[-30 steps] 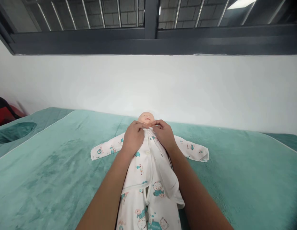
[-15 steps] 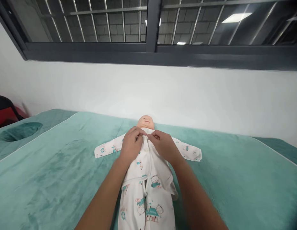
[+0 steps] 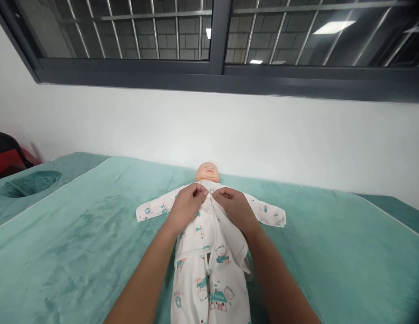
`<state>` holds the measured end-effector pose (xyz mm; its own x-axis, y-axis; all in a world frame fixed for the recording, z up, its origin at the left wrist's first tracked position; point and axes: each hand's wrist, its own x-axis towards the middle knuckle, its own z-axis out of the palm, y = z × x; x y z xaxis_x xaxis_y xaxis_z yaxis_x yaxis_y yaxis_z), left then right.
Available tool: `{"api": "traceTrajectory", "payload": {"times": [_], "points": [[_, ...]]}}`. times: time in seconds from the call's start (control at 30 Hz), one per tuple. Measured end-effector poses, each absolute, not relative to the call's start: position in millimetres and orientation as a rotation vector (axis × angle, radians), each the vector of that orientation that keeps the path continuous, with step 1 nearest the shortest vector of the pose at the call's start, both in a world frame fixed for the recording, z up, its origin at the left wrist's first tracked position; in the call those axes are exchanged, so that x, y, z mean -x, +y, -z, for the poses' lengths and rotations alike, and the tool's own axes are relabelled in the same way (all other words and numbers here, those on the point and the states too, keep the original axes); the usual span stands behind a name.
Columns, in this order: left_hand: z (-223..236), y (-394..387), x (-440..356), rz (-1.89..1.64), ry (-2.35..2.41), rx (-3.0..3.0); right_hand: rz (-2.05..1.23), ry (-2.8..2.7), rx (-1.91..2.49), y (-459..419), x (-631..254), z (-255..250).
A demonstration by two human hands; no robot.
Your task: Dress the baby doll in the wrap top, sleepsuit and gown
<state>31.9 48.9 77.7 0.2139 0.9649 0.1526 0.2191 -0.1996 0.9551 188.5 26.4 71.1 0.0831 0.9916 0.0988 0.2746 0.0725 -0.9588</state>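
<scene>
Doll [image 3: 207, 172] with smooth, pale pinkish head, lying face up at centre on a teal plush-covered bed [image 3: 94, 238], head toward the far wall [image 3: 128, 121]. Dressing appears well advanced: the white printed cotton jacket [image 3: 195, 243] has both sleeves spread sideways, and matching trousers [image 3: 189, 292] cover the legs. Left hand [image 3: 186, 206] and right hand [image 3: 238, 209], fingertips nearly closed, pinch the jacket's front edges just below the neck; the lower front, loose at right, seems unfastened. Fingers obscure any fastener held; sleeve ends conceal the doll's hands; trouser bottoms are cut off.
</scene>
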Motion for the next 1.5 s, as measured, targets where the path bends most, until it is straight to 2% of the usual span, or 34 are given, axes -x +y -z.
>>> {"api": "traceTrajectory", "payload": {"times": [0.37,1.0,1.27,1.5], "points": [[-80,49,-39,-1.050,1.130,-1.515,-1.269,-1.213,1.130,34,-200,-62],[-73,51,-46,-1.048,1.215,-1.558,-1.296,-1.358,1.173,36,-204,-66],[-70,50,-44,-1.022,1.189,-1.450,-1.169,-1.491,1.322,33,-199,-72],[-74,50,-47,-1.036,1.223,-1.396,-1.278,-1.513,1.243,32,-204,-72]]}}
